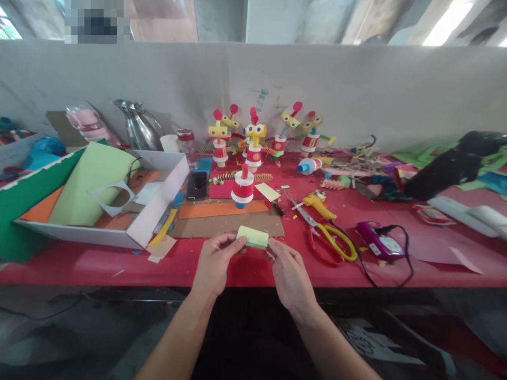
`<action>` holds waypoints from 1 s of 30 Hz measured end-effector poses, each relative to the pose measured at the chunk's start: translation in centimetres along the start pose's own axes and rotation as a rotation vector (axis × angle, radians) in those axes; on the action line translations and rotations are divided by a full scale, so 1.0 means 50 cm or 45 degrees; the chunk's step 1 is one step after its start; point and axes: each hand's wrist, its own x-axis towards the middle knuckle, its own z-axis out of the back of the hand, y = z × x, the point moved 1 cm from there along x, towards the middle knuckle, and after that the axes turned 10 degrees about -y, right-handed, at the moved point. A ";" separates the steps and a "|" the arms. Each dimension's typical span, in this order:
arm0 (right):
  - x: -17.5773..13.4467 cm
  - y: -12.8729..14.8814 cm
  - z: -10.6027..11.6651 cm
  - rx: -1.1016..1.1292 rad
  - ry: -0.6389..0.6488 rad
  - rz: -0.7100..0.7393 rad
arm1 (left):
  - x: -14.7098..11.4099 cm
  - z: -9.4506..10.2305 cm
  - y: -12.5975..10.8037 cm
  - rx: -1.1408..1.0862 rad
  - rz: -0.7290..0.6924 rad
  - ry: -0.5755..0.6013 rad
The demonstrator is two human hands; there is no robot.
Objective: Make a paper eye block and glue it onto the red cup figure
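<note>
Between my two hands is a small piece of pale green paper (252, 236), bent into a roll. My left hand (214, 262) pinches its left end with the thumb in front. At the other end, the fingers of my right hand (291, 274) close on the paper's edge. Just beyond stands a red and white paper-cup figure (242, 188) with coiled paper arms and no head, on a blue base. Under it lie an orange strip (222, 209) and a brown cardboard strip (198, 227).
A white box (137, 232) of coloured paper stands left, with a phone (197, 186) beside it. Scissors (336, 240), a yellow glue gun (320, 207) and a purple device (380, 240) with a cord lie right. Several finished figures (253, 140) line the wall.
</note>
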 end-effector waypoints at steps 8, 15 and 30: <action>-0.004 0.000 0.001 -0.031 0.097 0.090 | -0.016 -0.003 -0.003 0.115 -0.042 0.048; -0.011 -0.024 0.011 0.064 0.041 -0.124 | -0.016 0.002 -0.021 0.370 -0.380 0.082; 0.011 0.105 -0.012 -0.591 0.783 0.068 | -0.055 0.026 -0.080 0.543 -0.371 0.519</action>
